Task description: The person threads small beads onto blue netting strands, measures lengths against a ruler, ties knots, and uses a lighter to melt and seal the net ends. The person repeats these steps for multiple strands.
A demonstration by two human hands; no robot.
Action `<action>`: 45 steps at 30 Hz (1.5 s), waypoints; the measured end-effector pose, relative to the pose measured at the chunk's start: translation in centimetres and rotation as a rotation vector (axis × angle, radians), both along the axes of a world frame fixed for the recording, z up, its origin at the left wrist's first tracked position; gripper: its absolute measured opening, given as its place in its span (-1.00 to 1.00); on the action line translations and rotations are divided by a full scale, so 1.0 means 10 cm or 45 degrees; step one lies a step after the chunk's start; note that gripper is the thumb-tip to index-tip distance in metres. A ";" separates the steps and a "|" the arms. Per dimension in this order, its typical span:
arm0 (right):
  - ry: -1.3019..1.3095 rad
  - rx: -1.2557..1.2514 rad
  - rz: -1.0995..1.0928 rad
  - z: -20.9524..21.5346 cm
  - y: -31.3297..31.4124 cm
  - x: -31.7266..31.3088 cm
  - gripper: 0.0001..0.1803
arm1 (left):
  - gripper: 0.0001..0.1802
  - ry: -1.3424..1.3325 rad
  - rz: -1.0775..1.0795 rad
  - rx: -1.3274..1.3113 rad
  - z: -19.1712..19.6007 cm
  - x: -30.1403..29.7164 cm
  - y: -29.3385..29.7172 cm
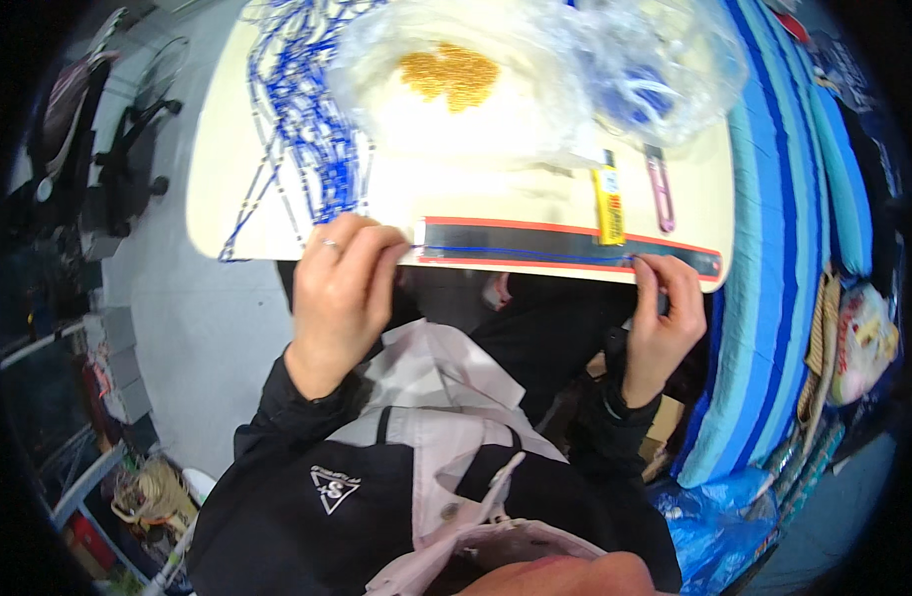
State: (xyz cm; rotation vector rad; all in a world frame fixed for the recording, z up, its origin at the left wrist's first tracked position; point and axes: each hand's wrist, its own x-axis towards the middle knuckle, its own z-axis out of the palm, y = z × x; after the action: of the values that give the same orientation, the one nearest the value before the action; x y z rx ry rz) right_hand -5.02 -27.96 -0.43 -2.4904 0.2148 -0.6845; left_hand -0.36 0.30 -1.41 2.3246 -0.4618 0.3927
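A thin blue cord (521, 252) runs straight along a dark strip with a red border (565, 240) at the table's near edge. My left hand (342, 293), with a ring on one finger, pinches the cord just past the strip's left end. Toward the strip's right end, my right hand (667, 318) has thumb and finger closed on the cord. A yellow tube (609, 204) lies with its lower end over the strip. Beside it is a pink-handled cutter (660, 189). Left of centre, a tangle of blue cords with small light pieces (322, 129) spreads over the table.
An open clear plastic bag (535, 109) with a heap of small gold pieces (451, 74) stands at the table's back. Another clear bag (694, 74) holds something blue. Striped blue bedding (764, 248) borders the cream table (213, 199) on the right.
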 end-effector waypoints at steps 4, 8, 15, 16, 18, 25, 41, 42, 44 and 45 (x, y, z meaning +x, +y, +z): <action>-0.021 0.009 -0.045 -0.02 -0.03 0.00 -0.89 | -0.87 0.056 0.023 -0.036 0.02 -0.01 -0.02; -0.021 0.047 -0.049 -0.01 -0.03 -0.01 -0.88 | -0.87 0.073 0.019 -0.032 0.04 -0.01 -0.03; 0.018 0.045 0.015 -0.05 -0.02 0.01 -0.91 | -0.82 -0.007 0.018 0.032 0.08 -0.02 -0.02; -0.024 0.024 0.041 -0.04 0.00 0.00 -0.91 | -0.79 -0.119 0.038 0.076 0.11 -0.02 -0.05; -0.098 0.010 0.116 0.00 0.06 -0.02 -0.90 | -0.63 -0.232 -0.082 0.034 0.20 -0.04 -0.13; -0.313 0.035 0.392 0.16 0.40 -0.19 -0.80 | -0.49 0.229 -0.755 -0.650 0.15 -0.15 -0.87; -0.032 -0.585 0.044 -0.08 -0.35 0.64 -0.81 | -0.97 0.105 -0.468 -0.859 0.11 -0.39 -0.64; -0.104 -0.679 0.025 -0.06 -0.33 0.62 -0.86 | -0.97 0.088 -0.475 -0.874 0.11 -0.40 -0.62; 0.035 -0.668 -0.032 0.05 -0.27 0.48 -0.85 | -0.98 0.067 -0.474 -0.873 0.12 -0.41 -0.59; -0.014 -0.582 -0.026 0.11 -0.22 0.38 -0.87 | -0.94 0.093 -0.489 -0.898 0.12 -0.43 -0.58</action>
State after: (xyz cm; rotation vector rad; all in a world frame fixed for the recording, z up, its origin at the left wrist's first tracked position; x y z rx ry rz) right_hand -1.18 -30.19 0.67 -2.9184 0.0849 -0.8317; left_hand -4.65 -5.45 -0.20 1.5243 -0.6028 0.2294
